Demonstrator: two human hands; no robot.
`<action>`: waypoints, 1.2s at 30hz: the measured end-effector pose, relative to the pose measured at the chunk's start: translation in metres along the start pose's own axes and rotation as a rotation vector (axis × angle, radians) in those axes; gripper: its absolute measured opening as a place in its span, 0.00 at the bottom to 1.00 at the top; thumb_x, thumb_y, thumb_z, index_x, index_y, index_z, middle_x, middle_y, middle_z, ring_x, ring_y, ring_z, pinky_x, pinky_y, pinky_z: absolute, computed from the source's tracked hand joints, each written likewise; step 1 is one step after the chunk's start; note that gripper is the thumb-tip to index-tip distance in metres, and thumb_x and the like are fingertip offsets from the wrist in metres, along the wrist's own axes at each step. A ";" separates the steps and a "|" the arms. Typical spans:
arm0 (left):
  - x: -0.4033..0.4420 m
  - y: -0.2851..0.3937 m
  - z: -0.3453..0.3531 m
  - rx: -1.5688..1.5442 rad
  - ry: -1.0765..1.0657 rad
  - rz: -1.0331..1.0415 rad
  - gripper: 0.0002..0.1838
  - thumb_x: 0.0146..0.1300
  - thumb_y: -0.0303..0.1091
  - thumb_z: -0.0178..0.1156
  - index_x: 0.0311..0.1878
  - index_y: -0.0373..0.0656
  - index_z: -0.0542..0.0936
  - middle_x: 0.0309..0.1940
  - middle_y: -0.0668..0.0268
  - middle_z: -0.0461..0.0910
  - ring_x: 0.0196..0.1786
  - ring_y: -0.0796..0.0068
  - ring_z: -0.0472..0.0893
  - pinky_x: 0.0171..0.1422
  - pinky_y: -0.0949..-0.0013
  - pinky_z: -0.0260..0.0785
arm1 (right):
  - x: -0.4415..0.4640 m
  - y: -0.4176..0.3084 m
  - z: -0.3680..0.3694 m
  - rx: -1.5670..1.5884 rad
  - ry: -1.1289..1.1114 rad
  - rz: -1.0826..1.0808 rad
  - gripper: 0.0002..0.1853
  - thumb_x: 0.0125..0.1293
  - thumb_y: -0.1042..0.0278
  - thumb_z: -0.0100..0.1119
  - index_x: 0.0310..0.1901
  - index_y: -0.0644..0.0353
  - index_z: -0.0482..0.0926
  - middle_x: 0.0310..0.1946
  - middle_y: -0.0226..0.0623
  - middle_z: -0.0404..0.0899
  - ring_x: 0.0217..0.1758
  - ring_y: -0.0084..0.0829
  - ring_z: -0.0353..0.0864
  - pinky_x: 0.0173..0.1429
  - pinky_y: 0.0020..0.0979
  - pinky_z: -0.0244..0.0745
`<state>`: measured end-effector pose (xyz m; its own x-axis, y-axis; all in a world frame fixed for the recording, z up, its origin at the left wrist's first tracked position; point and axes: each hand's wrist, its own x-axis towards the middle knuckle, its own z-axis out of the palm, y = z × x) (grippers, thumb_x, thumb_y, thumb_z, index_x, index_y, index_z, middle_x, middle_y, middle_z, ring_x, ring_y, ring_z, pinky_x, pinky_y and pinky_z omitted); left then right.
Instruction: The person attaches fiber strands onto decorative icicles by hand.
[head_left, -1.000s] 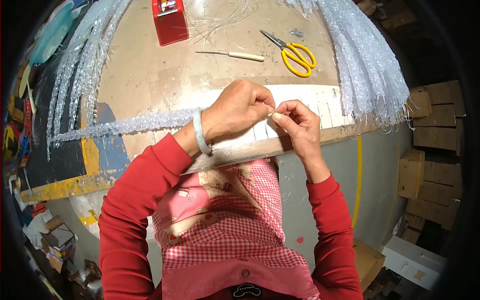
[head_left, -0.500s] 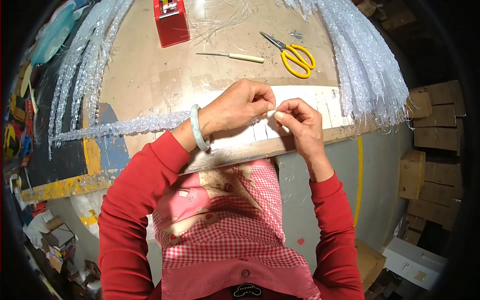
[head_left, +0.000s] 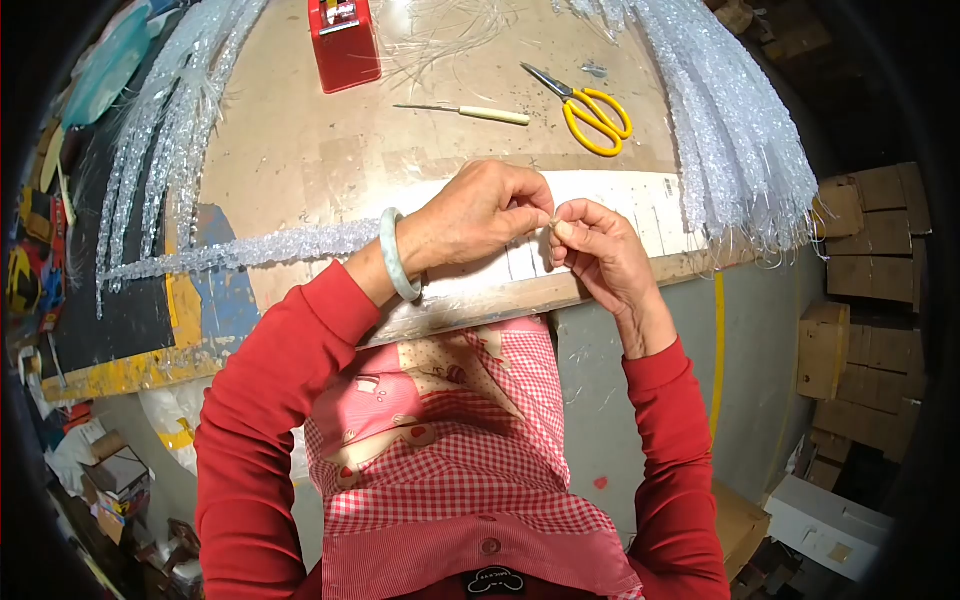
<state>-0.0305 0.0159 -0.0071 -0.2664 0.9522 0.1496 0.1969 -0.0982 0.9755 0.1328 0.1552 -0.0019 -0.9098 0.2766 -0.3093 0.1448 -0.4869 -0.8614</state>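
Note:
Over a white marked board (head_left: 650, 205) near the table's front edge, my left hand (head_left: 485, 215) and my right hand (head_left: 603, 252) meet fingertip to fingertip. Both are closed in a pinch. Something tiny is between the fingertips, too small to make out. A clear beaded strand (head_left: 250, 248) lies across the table from the left and passes under my left wrist, which wears a pale bangle (head_left: 392, 258); its right end is hidden by my left hand.
Yellow-handled scissors (head_left: 597, 120) and an awl (head_left: 480, 114) lie beyond my hands. A red tape dispenser (head_left: 345, 55) stands farther back beside loose clear threads (head_left: 440, 45). Beaded bundles hang at the right (head_left: 725, 130) and left (head_left: 185, 110). Cardboard boxes (head_left: 870, 290) are stacked at the far right.
My right hand has turned slightly, its fingers curling more and its wrist moving a little right. My left hand has barely moved. The fingertips remain together.

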 end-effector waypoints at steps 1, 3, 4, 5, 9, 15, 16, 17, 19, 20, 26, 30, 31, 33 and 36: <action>0.000 0.001 0.000 0.000 0.000 0.000 0.08 0.62 0.29 0.62 0.34 0.31 0.82 0.24 0.58 0.81 0.28 0.73 0.79 0.35 0.67 0.71 | 0.000 -0.001 -0.001 -0.007 -0.002 0.013 0.06 0.69 0.73 0.62 0.43 0.65 0.79 0.31 0.33 0.80 0.31 0.24 0.80 0.40 0.25 0.78; -0.001 0.002 -0.001 0.010 -0.015 -0.012 0.08 0.61 0.28 0.62 0.34 0.31 0.82 0.24 0.58 0.81 0.28 0.72 0.79 0.35 0.66 0.71 | 0.001 -0.001 -0.002 -0.020 -0.004 0.010 0.06 0.68 0.74 0.62 0.43 0.65 0.79 0.31 0.33 0.80 0.31 0.23 0.80 0.40 0.24 0.78; -0.001 0.002 -0.001 0.010 -0.015 -0.014 0.08 0.61 0.28 0.62 0.34 0.31 0.82 0.24 0.58 0.81 0.28 0.72 0.79 0.35 0.66 0.71 | 0.001 -0.002 -0.002 -0.033 -0.005 0.007 0.05 0.68 0.74 0.63 0.43 0.65 0.78 0.31 0.33 0.80 0.31 0.23 0.79 0.40 0.24 0.78; 0.000 0.000 -0.001 0.035 -0.015 0.007 0.08 0.61 0.28 0.62 0.34 0.31 0.82 0.23 0.57 0.80 0.28 0.72 0.79 0.35 0.66 0.71 | 0.002 -0.002 -0.002 -0.032 -0.005 0.008 0.05 0.68 0.74 0.63 0.43 0.65 0.78 0.31 0.33 0.80 0.31 0.23 0.79 0.40 0.24 0.78; 0.000 0.002 -0.001 0.122 0.014 0.051 0.07 0.61 0.27 0.62 0.34 0.32 0.82 0.22 0.56 0.79 0.27 0.72 0.77 0.34 0.66 0.69 | 0.004 -0.004 0.001 -0.091 -0.012 -0.006 0.05 0.68 0.74 0.63 0.42 0.63 0.78 0.31 0.30 0.80 0.32 0.21 0.79 0.39 0.25 0.78; 0.001 -0.004 0.000 -0.148 -0.034 -0.123 0.06 0.65 0.27 0.61 0.35 0.33 0.81 0.24 0.66 0.79 0.28 0.80 0.74 0.34 0.71 0.68 | 0.006 -0.004 0.005 -0.276 0.069 -0.220 0.06 0.66 0.77 0.65 0.43 0.62 0.78 0.33 0.27 0.79 0.35 0.17 0.77 0.42 0.22 0.76; 0.002 -0.003 -0.001 -0.148 -0.034 -0.123 0.06 0.65 0.27 0.61 0.35 0.33 0.81 0.24 0.66 0.79 0.28 0.80 0.74 0.34 0.71 0.68 | 0.007 -0.003 0.004 -0.364 0.081 -0.284 0.07 0.65 0.78 0.65 0.44 0.62 0.78 0.34 0.26 0.79 0.36 0.16 0.76 0.43 0.21 0.75; 0.002 -0.002 -0.003 -0.202 -0.055 -0.140 0.06 0.66 0.27 0.60 0.35 0.33 0.81 0.24 0.69 0.79 0.29 0.82 0.74 0.33 0.73 0.68 | 0.006 -0.003 0.004 -0.364 0.081 -0.284 0.07 0.65 0.78 0.65 0.44 0.62 0.78 0.34 0.26 0.79 0.36 0.16 0.76 0.43 0.21 0.75; 0.003 -0.002 -0.005 -0.255 -0.076 -0.158 0.06 0.67 0.27 0.60 0.35 0.34 0.81 0.25 0.72 0.78 0.29 0.83 0.73 0.33 0.75 0.67 | 0.005 -0.004 0.004 -0.474 0.078 -0.294 0.10 0.65 0.78 0.65 0.47 0.63 0.79 0.36 0.25 0.79 0.39 0.15 0.76 0.45 0.20 0.73; 0.003 -0.002 -0.005 -0.261 -0.081 -0.167 0.06 0.67 0.27 0.60 0.35 0.35 0.81 0.25 0.72 0.78 0.29 0.84 0.73 0.33 0.75 0.66 | 0.004 -0.003 0.005 -0.473 0.077 -0.295 0.10 0.65 0.78 0.65 0.47 0.63 0.79 0.36 0.25 0.79 0.39 0.15 0.76 0.45 0.20 0.73; 0.006 -0.002 -0.014 -0.305 -0.111 -0.260 0.05 0.68 0.28 0.61 0.38 0.37 0.81 0.29 0.73 0.79 0.33 0.86 0.75 0.38 0.80 0.68 | 0.006 -0.005 0.010 -0.768 0.088 -0.502 0.10 0.66 0.78 0.64 0.48 0.66 0.82 0.38 0.29 0.80 0.40 0.18 0.77 0.47 0.21 0.73; 0.007 -0.006 -0.016 -0.379 -0.095 -0.269 0.04 0.66 0.28 0.62 0.37 0.37 0.82 0.29 0.71 0.80 0.32 0.85 0.76 0.38 0.81 0.68 | 0.010 -0.001 0.012 -0.821 0.108 -0.585 0.09 0.66 0.80 0.63 0.46 0.66 0.84 0.37 0.30 0.79 0.40 0.19 0.77 0.46 0.22 0.73; 0.007 -0.007 -0.017 -0.379 -0.093 -0.269 0.04 0.66 0.28 0.62 0.37 0.37 0.82 0.29 0.71 0.80 0.32 0.85 0.76 0.38 0.81 0.68 | 0.011 -0.001 0.012 -0.826 0.110 -0.607 0.09 0.66 0.81 0.62 0.46 0.66 0.84 0.36 0.30 0.79 0.40 0.19 0.77 0.46 0.22 0.72; 0.006 -0.007 -0.017 -0.418 -0.092 -0.288 0.04 0.65 0.27 0.62 0.38 0.36 0.82 0.28 0.70 0.80 0.31 0.84 0.77 0.38 0.80 0.68 | 0.011 -0.003 0.014 -0.863 0.105 -0.633 0.08 0.65 0.81 0.62 0.46 0.66 0.84 0.36 0.30 0.79 0.41 0.20 0.78 0.46 0.22 0.73; 0.005 -0.005 -0.016 -0.407 -0.049 -0.319 0.05 0.65 0.28 0.62 0.38 0.35 0.82 0.28 0.69 0.81 0.31 0.83 0.77 0.39 0.80 0.68 | 0.013 -0.004 0.013 -0.887 0.107 -0.627 0.08 0.66 0.81 0.62 0.45 0.66 0.84 0.36 0.30 0.78 0.41 0.20 0.78 0.46 0.22 0.73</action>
<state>-0.0479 0.0164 -0.0091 -0.2068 0.9646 -0.1634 -0.2723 0.1036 0.9566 0.1157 0.1503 0.0032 -0.8874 0.3584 0.2901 -0.0656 0.5246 -0.8488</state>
